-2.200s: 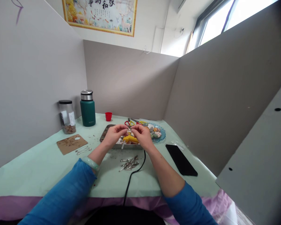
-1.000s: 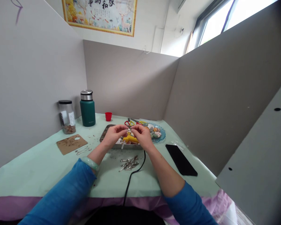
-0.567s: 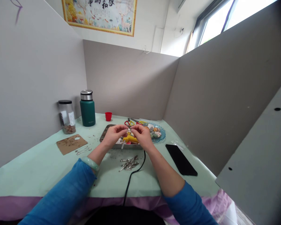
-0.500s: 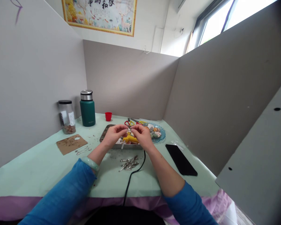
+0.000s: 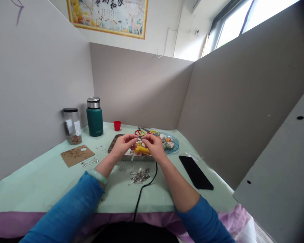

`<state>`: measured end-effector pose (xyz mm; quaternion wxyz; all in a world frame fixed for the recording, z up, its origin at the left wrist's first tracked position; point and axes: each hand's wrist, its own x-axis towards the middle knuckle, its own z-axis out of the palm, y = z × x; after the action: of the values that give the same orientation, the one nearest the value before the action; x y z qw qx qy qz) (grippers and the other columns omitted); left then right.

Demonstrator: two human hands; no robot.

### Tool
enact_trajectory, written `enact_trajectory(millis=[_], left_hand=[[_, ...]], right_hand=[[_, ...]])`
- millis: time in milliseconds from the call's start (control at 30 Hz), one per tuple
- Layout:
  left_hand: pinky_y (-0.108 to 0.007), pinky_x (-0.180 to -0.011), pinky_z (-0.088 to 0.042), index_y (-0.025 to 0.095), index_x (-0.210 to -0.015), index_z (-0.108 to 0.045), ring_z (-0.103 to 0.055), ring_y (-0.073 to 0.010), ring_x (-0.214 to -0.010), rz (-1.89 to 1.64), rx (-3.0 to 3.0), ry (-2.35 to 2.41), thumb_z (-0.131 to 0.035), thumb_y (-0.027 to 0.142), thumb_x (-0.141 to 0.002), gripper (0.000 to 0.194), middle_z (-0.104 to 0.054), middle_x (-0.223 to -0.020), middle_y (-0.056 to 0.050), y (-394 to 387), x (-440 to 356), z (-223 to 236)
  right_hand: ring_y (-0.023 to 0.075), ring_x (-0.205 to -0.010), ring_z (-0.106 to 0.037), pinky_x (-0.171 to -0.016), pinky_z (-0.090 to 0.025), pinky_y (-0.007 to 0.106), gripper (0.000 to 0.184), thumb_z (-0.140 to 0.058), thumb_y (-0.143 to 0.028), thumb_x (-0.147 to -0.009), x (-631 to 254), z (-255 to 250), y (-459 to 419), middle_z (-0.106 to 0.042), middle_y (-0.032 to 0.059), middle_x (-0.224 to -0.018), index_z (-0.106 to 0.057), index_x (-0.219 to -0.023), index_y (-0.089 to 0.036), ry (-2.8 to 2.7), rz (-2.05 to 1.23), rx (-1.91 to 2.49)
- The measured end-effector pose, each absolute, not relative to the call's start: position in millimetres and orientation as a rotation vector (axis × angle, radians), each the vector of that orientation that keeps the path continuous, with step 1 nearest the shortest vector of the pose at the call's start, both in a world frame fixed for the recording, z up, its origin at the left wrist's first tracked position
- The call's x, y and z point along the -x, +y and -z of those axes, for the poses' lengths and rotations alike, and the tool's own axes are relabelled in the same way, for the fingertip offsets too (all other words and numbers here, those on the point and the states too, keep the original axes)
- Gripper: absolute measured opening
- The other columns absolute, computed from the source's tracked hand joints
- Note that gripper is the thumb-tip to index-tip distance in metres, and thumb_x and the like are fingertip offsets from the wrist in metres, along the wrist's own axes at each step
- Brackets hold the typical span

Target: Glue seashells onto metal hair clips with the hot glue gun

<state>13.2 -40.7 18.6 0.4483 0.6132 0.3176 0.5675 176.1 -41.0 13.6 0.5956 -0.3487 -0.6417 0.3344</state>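
Note:
My left hand (image 5: 123,145) and my right hand (image 5: 153,145) are raised over a metal tray (image 5: 114,156), fingertips pinched and facing each other a small gap apart. Whatever they hold, if anything, is too small to make out. Inside the tray, below the fingers, lies a yellow glue gun (image 5: 141,150) with a whitish glue stick (image 5: 133,156) poking out over the near rim. Small white pieces lie around it, partly hidden by my hands. On the cloth in front of the tray is a pile of small metal clasps or pins (image 5: 140,177).
A black cord (image 5: 142,191) runs to the table's front edge. Right: blue glass plate (image 5: 176,145) of shells, black phone (image 5: 196,172). Behind: scissors (image 5: 140,132), red cup (image 5: 117,126). Left: green flask (image 5: 95,119), jar (image 5: 72,128), cardboard (image 5: 76,158), large safety pins (image 5: 90,163). Partitions enclose the table.
Both hands stay almost in place over the tray, with only slight finger movement. A small whitish bit now shows at the top of the metal pile.

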Motion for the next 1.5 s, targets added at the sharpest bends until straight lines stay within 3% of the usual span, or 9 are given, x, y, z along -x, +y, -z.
enact_trajectory(millis=[300,667,1033,1133,1233,1333,1500], left_hand=[[-0.027,-0.059,-0.051,0.012,-0.09,-0.07,-0.06,-0.0136,-0.055,-1.348,-1.524,0.773,-0.076,0.036,-0.065,0.035,-0.067,-0.065,-0.003,-38.4,-10.7,-16.7],[-0.025,-0.055,-0.049,0.014,-0.081,-0.07,-0.057,-0.0125,-0.055,-1.422,-1.623,0.788,-0.073,0.035,-0.067,0.025,-0.064,-0.061,-0.002,-36.2,-11.6,-14.7],[-0.024,-0.054,-0.047,0.014,-0.078,-0.067,-0.057,-0.0128,-0.055,-1.452,-1.633,0.807,-0.071,0.034,-0.067,0.023,-0.064,-0.061,-0.002,-38.9,-13.4,-15.9],[-0.024,-0.056,-0.047,0.014,-0.078,-0.066,-0.058,-0.0128,-0.055,-1.49,-1.62,0.823,-0.069,0.032,-0.068,0.021,-0.063,-0.058,-0.001,-37.4,-13.0,-15.5],[-0.023,-0.056,-0.046,0.014,-0.079,-0.064,-0.057,-0.0117,-0.053,-1.576,-1.575,0.871,-0.068,0.031,-0.069,0.02,-0.062,-0.055,0.0,-33.6,-12.0,-15.1],[-0.022,-0.053,-0.044,0.014,-0.08,-0.063,-0.055,-0.0109,-0.05,-1.67,-1.502,0.926,-0.067,0.031,-0.068,0.021,-0.06,-0.053,0.002,-30.1,-10.7,-15.5],[-0.022,-0.051,-0.044,0.015,-0.079,-0.062,-0.055,-0.0106,-0.048,-1.764,-1.414,0.982,-0.067,0.03,-0.065,0.021,-0.06,-0.057,0.002,-29.0,-8.9,-17.7]], right_hand=[[0.0105,-0.053,-0.049,-0.054,-0.042,0.024,0.018,-0.063,-0.033,-0.07,-176.9,-14.1,-40.3,-0.056,-0.0022,-0.061,-0.064,-0.079,-0.017,-1.452,-0.849,0.784],[0.0069,-0.047,-0.042,-0.045,-0.03,0.02,0.023,-0.068,-0.034,-0.068,-178.1,-16.6,-42.9,-0.051,-0.0054,-0.053,-0.063,-0.08,-0.015,-1.375,-1.055,0.703],[0.0068,-0.045,-0.039,-0.044,-0.029,0.021,0.025,-0.067,-0.037,-0.069,-177.3,-15.3,-42.2,-0.049,-0.0054,-0.053,-0.062,-0.081,-0.015,-1.409,-1.088,0.718],[0.0093,-0.05,-0.045,-0.05,-0.035,0.023,0.027,-0.059,-0.041,-0.076,-182.4,-14.9,-38.2,-0.055,-0.0022,-0.061,-0.062,-0.083,-0.016,-1.496,-0.938,0.824],[0.0137,-0.067,-0.055,-0.066,-0.042,0.027,0.021,-0.056,-0.036,-0.079,-191.7,-13.5,-33.4,-0.063,0.0027,-0.077,-0.063,-0.083,-0.017,-1.708,-0.495,1.05],[0.0203,-0.086,-0.058,-0.075,-0.04,0.03,0.022,-0.062,-0.037,-0.075,-197.7,-10.7,-31.9,-0.066,0.0073,-0.092,-0.066,-0.086,-0.018,-2.028,-0.111,1.337],[0.0256,-0.089,-0.061,-0.07,-0.039,0.029,0.042,-0.065,-0.051,-0.073,-194.4,-4.0,-31.5,-0.068,0.0089,-0.098,-0.064,-0.104,-0.022,-2.217,-0.078,1.664]])
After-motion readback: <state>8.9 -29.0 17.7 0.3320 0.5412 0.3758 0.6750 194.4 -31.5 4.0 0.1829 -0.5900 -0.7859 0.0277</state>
